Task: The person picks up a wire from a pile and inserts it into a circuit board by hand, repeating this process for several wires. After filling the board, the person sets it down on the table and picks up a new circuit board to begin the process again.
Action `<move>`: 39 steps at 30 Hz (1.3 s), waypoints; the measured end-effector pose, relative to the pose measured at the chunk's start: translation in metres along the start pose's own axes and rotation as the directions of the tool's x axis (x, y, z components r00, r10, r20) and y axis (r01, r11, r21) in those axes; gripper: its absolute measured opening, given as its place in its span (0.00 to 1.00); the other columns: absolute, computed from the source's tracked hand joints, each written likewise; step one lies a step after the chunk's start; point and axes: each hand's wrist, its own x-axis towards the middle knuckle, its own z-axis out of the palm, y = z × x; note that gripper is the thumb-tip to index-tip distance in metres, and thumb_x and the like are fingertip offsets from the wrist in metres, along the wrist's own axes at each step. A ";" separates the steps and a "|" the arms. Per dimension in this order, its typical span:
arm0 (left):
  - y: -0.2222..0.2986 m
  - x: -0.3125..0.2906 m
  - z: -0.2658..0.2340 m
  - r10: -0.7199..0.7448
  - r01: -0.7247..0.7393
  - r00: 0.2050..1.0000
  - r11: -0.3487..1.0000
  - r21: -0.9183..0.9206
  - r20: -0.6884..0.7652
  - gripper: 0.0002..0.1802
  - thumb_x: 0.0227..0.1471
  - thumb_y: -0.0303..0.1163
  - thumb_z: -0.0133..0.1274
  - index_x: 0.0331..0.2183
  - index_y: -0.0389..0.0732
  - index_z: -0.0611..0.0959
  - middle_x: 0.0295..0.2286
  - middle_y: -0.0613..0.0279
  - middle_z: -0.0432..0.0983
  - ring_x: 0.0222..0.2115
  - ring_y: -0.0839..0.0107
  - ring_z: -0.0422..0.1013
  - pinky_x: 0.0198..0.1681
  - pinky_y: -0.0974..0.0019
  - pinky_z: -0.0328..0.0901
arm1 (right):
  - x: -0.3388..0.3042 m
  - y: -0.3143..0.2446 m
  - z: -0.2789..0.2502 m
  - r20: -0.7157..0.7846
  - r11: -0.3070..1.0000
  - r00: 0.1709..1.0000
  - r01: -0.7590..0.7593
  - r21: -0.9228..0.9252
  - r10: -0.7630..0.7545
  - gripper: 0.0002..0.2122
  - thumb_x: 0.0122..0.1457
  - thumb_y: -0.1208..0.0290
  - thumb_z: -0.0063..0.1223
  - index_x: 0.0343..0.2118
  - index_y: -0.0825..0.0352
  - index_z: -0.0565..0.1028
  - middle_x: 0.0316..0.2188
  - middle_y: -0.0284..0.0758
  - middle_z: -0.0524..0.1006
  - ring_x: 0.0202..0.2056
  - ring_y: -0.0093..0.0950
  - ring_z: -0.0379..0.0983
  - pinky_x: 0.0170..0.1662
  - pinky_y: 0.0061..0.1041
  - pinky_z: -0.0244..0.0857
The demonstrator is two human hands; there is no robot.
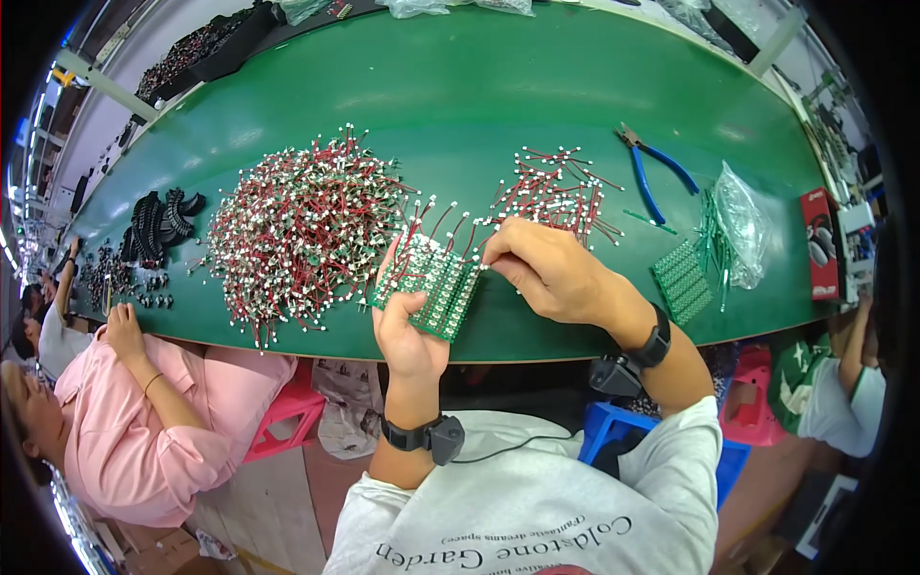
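Observation:
My left hand grips a green circuit board panel just above the table's near edge, thumb on its face. The panel carries rows of small light parts, and short red wires with white connectors rise from its far side. At the panel's right corner, my right hand has thumb and forefinger pinched together, close to a red wire's white end. The fingers partly hide what they hold. Left of the panel lies a large heap of small boards with red wires. A smaller pile of red wires lies beyond my right hand.
On the green table, blue-handled pliers lie at the right, near another green panel, thin green strips, a clear plastic bag and a red box. Black parts lie left, before a person in pink.

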 end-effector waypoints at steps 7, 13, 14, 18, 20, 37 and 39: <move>-0.009 -0.004 0.009 0.055 -0.054 0.998 0.998 0.031 -0.024 0.39 0.41 0.20 0.40 0.60 0.31 0.60 0.49 0.46 0.69 0.47 0.57 0.71 0.53 0.55 0.67 | 0.000 -0.013 0.006 -0.058 0.988 0.988 0.142 -0.055 -0.145 0.08 0.49 0.83 0.59 0.32 0.68 0.74 0.28 0.37 0.73 0.29 0.33 0.74 0.30 0.27 0.69; -0.008 -0.007 0.024 0.122 -0.130 0.990 0.984 0.119 0.077 0.36 0.44 0.19 0.39 0.59 0.28 0.61 0.46 0.47 0.72 0.44 0.63 0.73 0.50 0.61 0.68 | -0.011 -0.018 0.032 -0.015 0.947 0.979 0.194 -0.258 -0.204 0.09 0.46 0.82 0.60 0.32 0.69 0.74 0.26 0.37 0.72 0.24 0.35 0.72 0.26 0.30 0.69; -0.008 -0.007 0.025 0.118 -0.126 0.990 0.985 0.121 0.078 0.36 0.44 0.19 0.39 0.59 0.28 0.61 0.46 0.47 0.72 0.44 0.63 0.73 0.50 0.61 0.68 | -0.012 -0.015 0.035 -0.004 0.948 0.994 0.102 -0.301 -0.108 0.09 0.46 0.82 0.60 0.31 0.69 0.74 0.25 0.37 0.71 0.24 0.35 0.71 0.25 0.31 0.69; -0.011 -0.007 0.025 0.143 -0.163 0.982 0.972 0.167 0.124 0.33 0.47 0.20 0.38 0.58 0.26 0.63 0.44 0.48 0.74 0.42 0.66 0.73 0.49 0.65 0.67 | -0.003 -0.012 0.032 -0.099 0.990 0.989 0.101 -0.101 -0.111 0.08 0.49 0.82 0.59 0.32 0.69 0.73 0.25 0.38 0.71 0.25 0.37 0.71 0.27 0.33 0.67; -0.012 -0.007 0.023 0.150 -0.198 0.966 0.951 0.235 0.209 0.31 0.49 0.20 0.40 0.57 0.26 0.66 0.45 0.48 0.74 0.43 0.67 0.72 0.51 0.66 0.66 | 0.001 -0.013 0.032 -0.150 0.991 0.981 0.118 -0.059 -0.125 0.07 0.51 0.82 0.58 0.33 0.70 0.73 0.26 0.39 0.72 0.26 0.36 0.72 0.28 0.31 0.67; -0.014 -0.004 0.016 0.065 -0.089 0.982 0.987 0.130 0.178 0.34 0.47 0.24 0.45 0.57 0.23 0.63 0.46 0.42 0.73 0.46 0.60 0.74 0.53 0.60 0.67 | -0.004 0.002 0.033 -0.202 0.992 0.979 -0.051 -0.118 0.026 0.04 0.51 0.81 0.57 0.30 0.70 0.74 0.25 0.38 0.72 0.22 0.33 0.72 0.24 0.30 0.66; -0.014 -0.007 0.014 0.064 -0.089 0.986 0.982 0.169 0.152 0.34 0.46 0.23 0.44 0.56 0.22 0.64 0.46 0.43 0.73 0.45 0.61 0.74 0.53 0.61 0.67 | -0.003 0.005 0.035 -0.226 0.991 0.974 -0.041 -0.124 0.012 0.04 0.51 0.80 0.57 0.30 0.71 0.74 0.25 0.39 0.72 0.22 0.34 0.72 0.24 0.31 0.66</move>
